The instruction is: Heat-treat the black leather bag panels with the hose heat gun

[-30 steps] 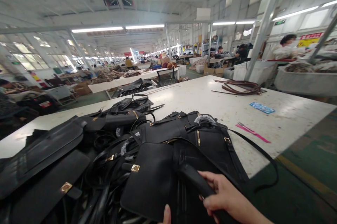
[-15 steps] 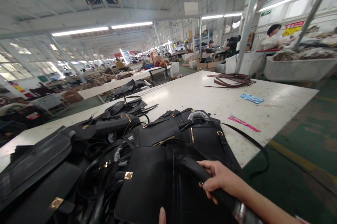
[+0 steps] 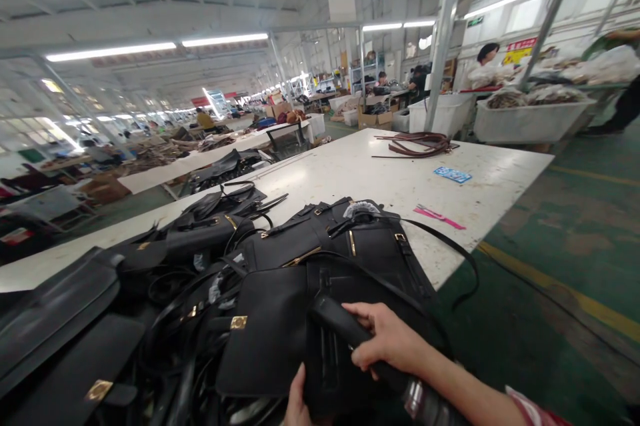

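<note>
The right hand (image 3: 387,343) wraps its fingers around a black rolled handle (image 3: 345,329) on the near black bag (image 3: 280,339), which lies at the near edge of the white table (image 3: 350,176). The left hand (image 3: 296,403) (only partly in view) touches the bag's near edge; its grip cannot be told. More black bags (image 3: 200,233) are piled to the left.

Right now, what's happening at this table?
A person stands at a white table piled with black handbags and straps. Their right hand is wrapped around a black rolled handle of the nearest black bag, while the left hand touches that bag's lower edge, only partly in view. Brown straps, a blue card and a pink strip lie farther along. Other people work at benches behind.
</note>
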The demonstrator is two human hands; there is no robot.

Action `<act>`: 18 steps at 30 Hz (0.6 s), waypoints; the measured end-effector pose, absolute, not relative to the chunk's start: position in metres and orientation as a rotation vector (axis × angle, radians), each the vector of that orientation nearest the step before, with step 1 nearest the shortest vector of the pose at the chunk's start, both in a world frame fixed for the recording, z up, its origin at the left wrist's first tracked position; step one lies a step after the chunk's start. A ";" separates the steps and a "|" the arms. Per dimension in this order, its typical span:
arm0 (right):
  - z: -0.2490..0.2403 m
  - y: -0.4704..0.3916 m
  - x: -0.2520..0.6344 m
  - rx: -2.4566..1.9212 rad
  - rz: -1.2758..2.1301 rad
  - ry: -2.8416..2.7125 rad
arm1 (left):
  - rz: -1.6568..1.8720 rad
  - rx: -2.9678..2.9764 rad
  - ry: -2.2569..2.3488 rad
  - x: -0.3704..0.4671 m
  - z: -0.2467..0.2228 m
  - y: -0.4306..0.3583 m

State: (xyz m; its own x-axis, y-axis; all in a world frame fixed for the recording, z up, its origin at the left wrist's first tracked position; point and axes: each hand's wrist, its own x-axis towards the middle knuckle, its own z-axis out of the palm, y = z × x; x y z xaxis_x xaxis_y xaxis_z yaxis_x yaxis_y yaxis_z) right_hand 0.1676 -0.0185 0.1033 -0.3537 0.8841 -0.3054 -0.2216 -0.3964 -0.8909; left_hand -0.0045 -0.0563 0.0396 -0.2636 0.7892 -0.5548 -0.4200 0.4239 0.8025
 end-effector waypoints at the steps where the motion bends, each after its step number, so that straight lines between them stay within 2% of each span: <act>1: 0.105 -0.018 0.165 -1.076 1.819 -1.014 | 1.182 0.293 1.319 -0.007 0.039 -0.056; 5: 0.114 -0.040 0.170 -1.071 1.864 -1.041 | 1.064 0.142 1.052 -0.015 0.041 -0.057; 11: 0.113 -0.094 0.178 -0.887 2.006 -1.152 | 1.074 0.141 1.066 -0.018 0.043 -0.055; 18: 0.097 -0.081 0.166 -1.120 1.802 -0.998 | 1.017 0.102 0.972 -0.018 0.045 -0.052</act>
